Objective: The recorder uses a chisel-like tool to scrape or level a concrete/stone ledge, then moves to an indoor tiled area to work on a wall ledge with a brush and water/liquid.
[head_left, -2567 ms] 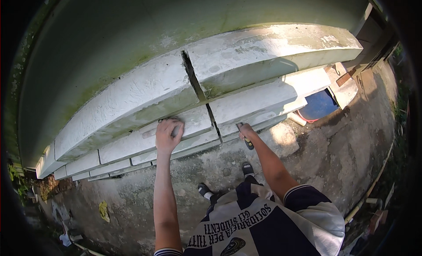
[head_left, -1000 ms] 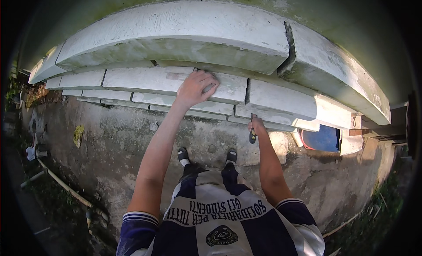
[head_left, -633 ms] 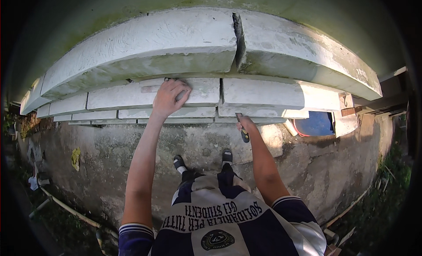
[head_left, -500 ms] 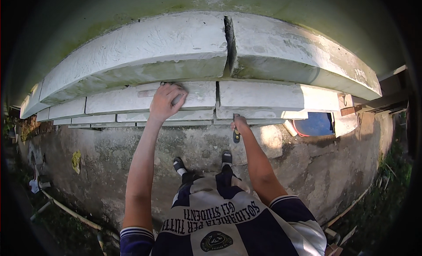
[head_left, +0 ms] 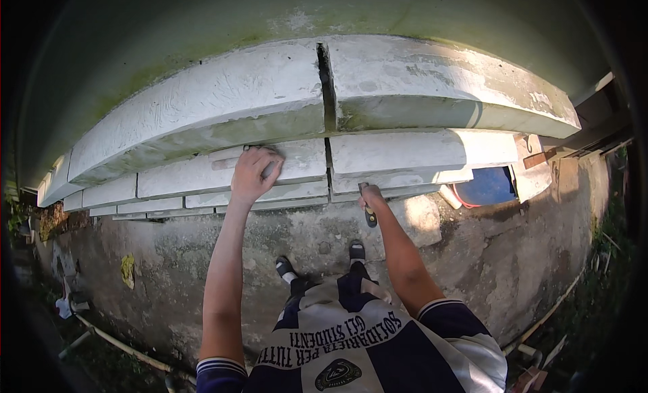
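My left hand [head_left: 252,175] rests on the white middle ledge [head_left: 175,179], fingers curled over a smooth grey lump [head_left: 269,168] that shows beside the thumb. A flat, pinkish-grey strip [head_left: 224,163] lies on the ledge just left of this hand; whether it touches the fingers I cannot tell. Lower and to the right, my right hand [head_left: 370,194] is closed round a hand tool [head_left: 370,217] with a black and yellow handle, which points down. The tool's other end is mostly hidden by the hand, close to the edge of a lower ledge.
A thicker white upper ledge [head_left: 202,99] with a dark vertical gap [head_left: 327,82] overhangs the middle one. At right sits a blue container [head_left: 483,185] beside a pale board [head_left: 533,170]. A yellow scrap [head_left: 127,270] lies on the stained concrete floor [head_left: 182,258].
The whole view has shifted, so the ledges sit slightly lower in the middle. Both hands keep about the same places against the ledges and still hold the same things.
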`<state>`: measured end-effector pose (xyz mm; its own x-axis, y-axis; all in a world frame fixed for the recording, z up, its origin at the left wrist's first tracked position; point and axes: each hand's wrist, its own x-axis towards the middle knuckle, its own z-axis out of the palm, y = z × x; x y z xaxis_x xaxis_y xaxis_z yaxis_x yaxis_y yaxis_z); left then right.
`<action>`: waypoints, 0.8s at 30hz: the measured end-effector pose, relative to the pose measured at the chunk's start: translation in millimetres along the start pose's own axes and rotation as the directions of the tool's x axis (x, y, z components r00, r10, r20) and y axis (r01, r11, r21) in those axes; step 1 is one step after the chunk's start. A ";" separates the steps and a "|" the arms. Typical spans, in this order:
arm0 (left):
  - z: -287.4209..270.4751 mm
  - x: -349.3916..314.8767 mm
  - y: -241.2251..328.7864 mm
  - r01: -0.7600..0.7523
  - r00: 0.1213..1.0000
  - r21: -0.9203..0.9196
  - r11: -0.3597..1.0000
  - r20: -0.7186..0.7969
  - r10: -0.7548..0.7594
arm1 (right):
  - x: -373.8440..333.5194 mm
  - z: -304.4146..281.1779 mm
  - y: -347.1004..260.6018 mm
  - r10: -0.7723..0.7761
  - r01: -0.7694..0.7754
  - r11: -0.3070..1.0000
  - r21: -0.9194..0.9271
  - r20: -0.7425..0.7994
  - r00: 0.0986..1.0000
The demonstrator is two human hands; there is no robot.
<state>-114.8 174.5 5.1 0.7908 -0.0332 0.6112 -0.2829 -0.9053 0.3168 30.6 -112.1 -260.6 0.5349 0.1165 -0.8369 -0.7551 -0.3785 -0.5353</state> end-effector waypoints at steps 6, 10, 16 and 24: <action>-7.4 -7.5 -5.3 0.004 1.000 0.030 1.000 0.018 -0.005 | -25.6 16.5 -15.4 0.088 -0.108 0.958 0.265 0.088 0.992; -3.1 -2.4 -5.3 -0.017 1.000 0.029 0.999 0.017 0.016 | -30.4 3.4 -6.9 -0.020 -0.021 0.953 0.304 0.131 0.991; -8.8 -7.6 -4.8 -0.007 1.000 0.021 1.000 0.007 0.007 | -41.7 -4.7 10.4 -0.262 0.198 0.948 0.249 0.255 0.931; -2.9 0.4 -0.3 0.003 1.000 -0.004 1.000 0.013 -0.003 | -18.4 8.0 -7.1 -0.060 -0.057 0.891 0.450 0.241 0.969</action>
<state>-116.1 176.0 7.3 0.7983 -0.0362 0.6012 -0.2831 -0.9036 0.3216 23.0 -104.2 -242.3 0.4716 0.3569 -0.8064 -0.8742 0.0691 -0.4807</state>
